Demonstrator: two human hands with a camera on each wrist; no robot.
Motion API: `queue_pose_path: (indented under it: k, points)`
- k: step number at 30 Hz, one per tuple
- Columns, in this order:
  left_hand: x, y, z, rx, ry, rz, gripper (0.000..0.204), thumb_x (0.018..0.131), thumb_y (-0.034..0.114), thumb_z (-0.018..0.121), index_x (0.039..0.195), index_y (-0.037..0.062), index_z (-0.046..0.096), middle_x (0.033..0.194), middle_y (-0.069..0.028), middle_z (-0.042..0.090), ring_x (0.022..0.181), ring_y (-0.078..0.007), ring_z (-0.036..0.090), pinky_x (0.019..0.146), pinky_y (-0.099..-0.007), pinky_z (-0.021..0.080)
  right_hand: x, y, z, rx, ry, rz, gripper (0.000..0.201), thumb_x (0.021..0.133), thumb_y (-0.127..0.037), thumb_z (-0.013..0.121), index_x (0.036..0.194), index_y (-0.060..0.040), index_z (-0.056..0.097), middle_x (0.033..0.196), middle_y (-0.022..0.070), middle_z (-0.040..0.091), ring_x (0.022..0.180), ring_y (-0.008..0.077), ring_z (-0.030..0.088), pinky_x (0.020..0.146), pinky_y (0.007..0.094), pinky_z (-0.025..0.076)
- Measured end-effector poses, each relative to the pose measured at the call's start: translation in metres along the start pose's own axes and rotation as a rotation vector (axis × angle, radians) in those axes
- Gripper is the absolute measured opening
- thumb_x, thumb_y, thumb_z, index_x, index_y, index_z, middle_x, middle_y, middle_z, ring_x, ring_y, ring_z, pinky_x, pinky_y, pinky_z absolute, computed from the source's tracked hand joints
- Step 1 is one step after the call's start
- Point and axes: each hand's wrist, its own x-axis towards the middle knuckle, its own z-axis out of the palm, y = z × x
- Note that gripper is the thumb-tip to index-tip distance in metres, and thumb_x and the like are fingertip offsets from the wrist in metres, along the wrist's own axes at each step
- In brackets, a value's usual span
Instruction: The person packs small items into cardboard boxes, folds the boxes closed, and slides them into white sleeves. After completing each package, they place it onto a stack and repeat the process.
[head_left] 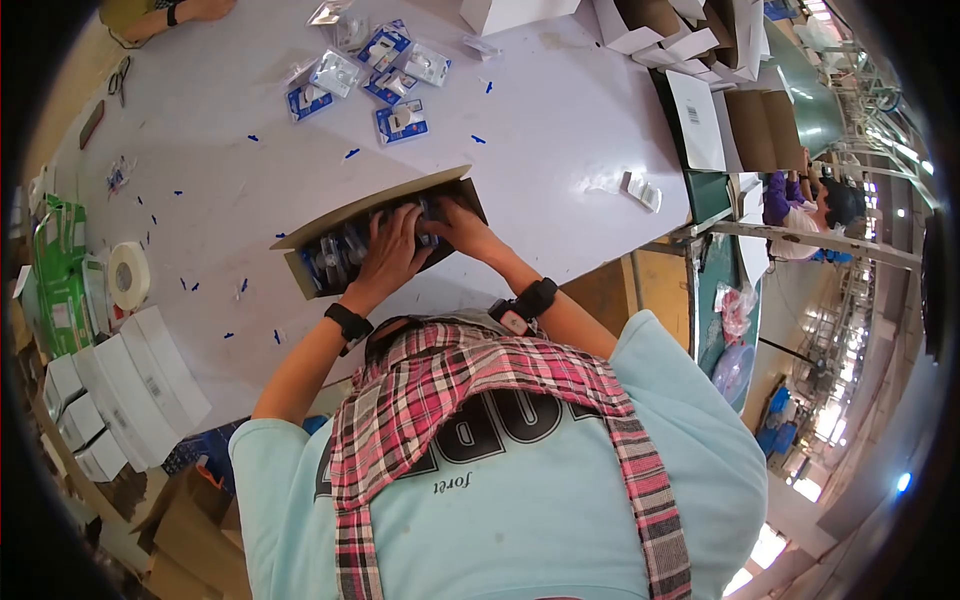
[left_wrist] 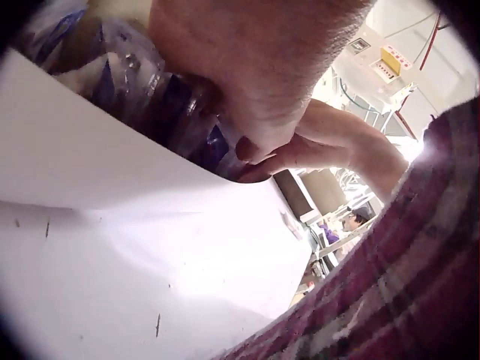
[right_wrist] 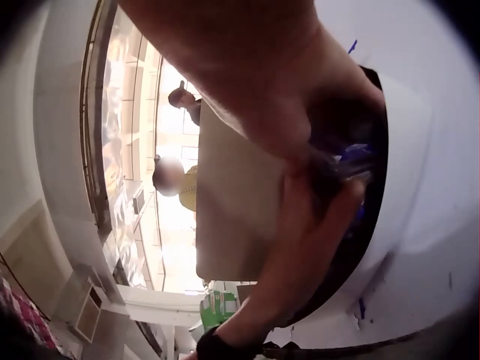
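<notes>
A long open cardboard box (head_left: 318, 222), white outside and brown inside, lies on the table in front of the person. Clear-and-blue blister packs (head_left: 335, 255) stand in a row inside it. The left hand (head_left: 395, 248) reaches in from above, its bent fingers gripping packs near the middle of the row. At the box's right end, the right hand (head_left: 465, 230) reaches over the rim beside it, fingertips hidden inside. In the right wrist view, the left thumb and fingers come down on either side of a clear pack (right_wrist: 352, 161), close to the right hand.
More blister packs (head_left: 400, 122) lie heaped beyond the box. Small blue plastic pieces (head_left: 352, 153) are scattered over the white table (head_left: 560, 130). A tape roll (head_left: 129, 275) and white cartons (head_left: 140, 370) sit at left, open boxes (head_left: 690, 40) at far right. Another person's arm (head_left: 190, 12) rests at the far left edge.
</notes>
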Motion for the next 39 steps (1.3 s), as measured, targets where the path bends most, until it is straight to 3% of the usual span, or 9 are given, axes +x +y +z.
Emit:
queue_pose_path:
  k: [9,12,14,18,21,24,27,34,39]
  points:
    - [0.01,0.005,-0.011,0.056,-0.02,0.055,0.056,0.077,0.029,0.067,0.126,0.0126,0.045,0.114,-0.0129,0.046,0.108,-0.0278,0.048,0.098,-0.0517,0.028,0.005,0.009,0.001,-0.031,0.017,-0.056,0.039,0.081,-0.019,0.065,0.109,0.0042,0.054,0.102,0.0207,0.06,0.094,0.031,0.059,0.081,0.0368,0.047]
    - [0.01,0.001,-0.002,0.082,0.003,0.049,0.05,0.077,0.03,0.067,0.12,0.0115,0.05,0.114,-0.0131,0.046,0.107,-0.0299,0.047,0.098,-0.0512,0.029,-0.01,-0.026,-0.019,-0.471,0.14,-0.182,0.035,0.083,-0.021,0.063,0.108,0.0032,0.056,0.096,0.0177,0.063,0.082,0.0255,0.063,0.076,0.0324,0.05]
    - [0.007,0.001,-0.002,0.068,0.001,0.033,0.048,0.077,0.03,0.067,0.118,0.0105,0.051,0.114,-0.0136,0.046,0.107,-0.0312,0.046,0.097,-0.0511,0.029,-0.005,-0.076,-0.086,0.13,-0.235,0.124,0.036,0.087,-0.027,0.06,0.108,0.0017,0.059,0.092,0.015,0.065,0.071,0.0199,0.063,0.068,0.0284,0.051]
    - [0.011,0.003,-0.008,0.001,-0.036,0.014,0.044,0.078,0.03,0.066,0.114,0.01,0.051,0.113,-0.014,0.045,0.107,-0.0314,0.045,0.096,-0.051,0.029,0.067,-0.058,-0.151,0.285,-0.028,0.01,0.04,0.089,-0.033,0.055,0.109,0.001,0.061,0.089,0.0111,0.066,0.067,0.0157,0.063,0.061,0.0246,0.05]
    - [0.011,0.004,-0.01,-0.017,-0.028,0.025,0.043,0.078,0.029,0.066,0.114,0.0101,0.051,0.112,-0.0137,0.044,0.108,-0.0313,0.044,0.095,-0.0507,0.029,0.148,0.015,-0.121,0.203,0.032,0.107,0.035,0.082,-0.032,0.064,0.091,0.0019,0.067,0.079,0.0106,0.066,0.06,0.0156,0.063,0.057,0.025,0.051]
    - [0.011,0.003,-0.011,-0.037,-0.009,0.035,0.043,0.079,0.028,0.066,0.115,0.0103,0.05,0.113,-0.0134,0.043,0.108,-0.0303,0.044,0.094,-0.05,0.029,0.19,0.038,-0.088,0.143,-0.081,0.335,0.044,0.08,-0.038,0.065,0.099,0.0014,0.065,0.078,0.0068,0.066,0.066,0.0132,0.062,0.058,0.0248,0.05]
    - [0.01,0.004,-0.012,-0.042,0.018,0.028,0.043,0.079,0.028,0.066,0.115,0.0105,0.05,0.113,-0.0137,0.043,0.108,-0.0299,0.045,0.095,-0.05,0.029,0.216,0.048,-0.067,0.163,0.024,0.293,0.039,0.076,-0.034,0.07,0.093,0.0013,0.066,0.072,0.0051,0.064,0.061,0.011,0.059,0.052,0.023,0.046]
    - [0.011,0.005,-0.014,-0.032,0.011,0.029,0.044,0.079,0.029,0.066,0.116,0.0111,0.048,0.112,-0.0132,0.043,0.107,-0.0294,0.046,0.095,-0.0491,0.029,0.214,0.059,-0.061,0.287,0.04,0.251,0.029,0.076,-0.024,0.072,0.089,0.001,0.069,0.063,0.0007,0.058,0.05,0.0072,0.048,0.043,0.0202,0.033]
    - [0.011,0.005,-0.013,-0.025,-0.007,0.027,0.043,0.078,0.028,0.067,0.112,0.0102,0.05,0.113,-0.0124,0.044,0.106,-0.0292,0.047,0.094,-0.0511,0.031,0.217,0.05,-0.056,0.323,0.031,0.285,0.033,0.076,-0.025,0.072,0.096,0.0017,0.067,0.066,0.002,0.059,0.054,0.0081,0.05,0.045,0.0204,0.036]
